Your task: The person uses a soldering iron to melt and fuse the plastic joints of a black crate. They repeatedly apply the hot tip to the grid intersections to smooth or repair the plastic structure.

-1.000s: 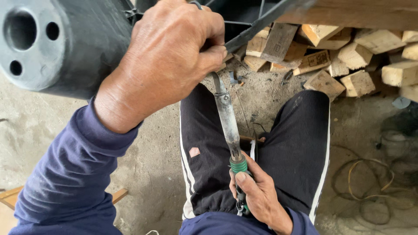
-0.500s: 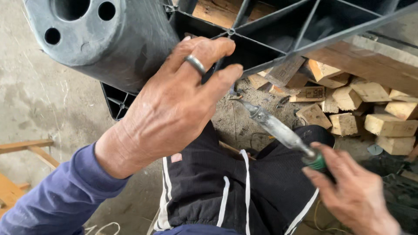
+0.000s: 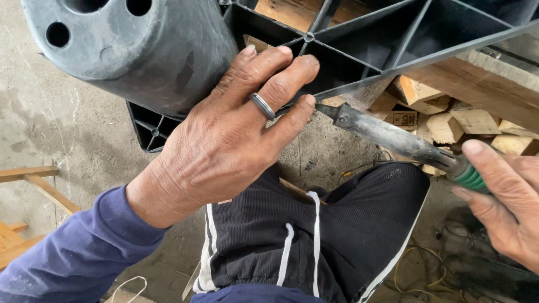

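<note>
Since half a second ago, the right hand (image 3: 508, 205) is sitting farther right, drawing the pliers (image 3: 393, 139) flatter across the scene. From the head view, the left hand (image 3: 224, 146) is pressing on the black plastic frame (image 3: 359, 50), its fingers (image 3: 281, 84) lying spread over the pliers' tip. Right fingers are curling around the green handle (image 3: 469, 177). Wood blocks (image 3: 443, 126) are lying far right, behind the knees.

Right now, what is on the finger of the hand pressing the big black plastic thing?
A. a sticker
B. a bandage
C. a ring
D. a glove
C: a dark metal ring sits on a finger of the bare left hand, which rests against the black plastic part.
</note>
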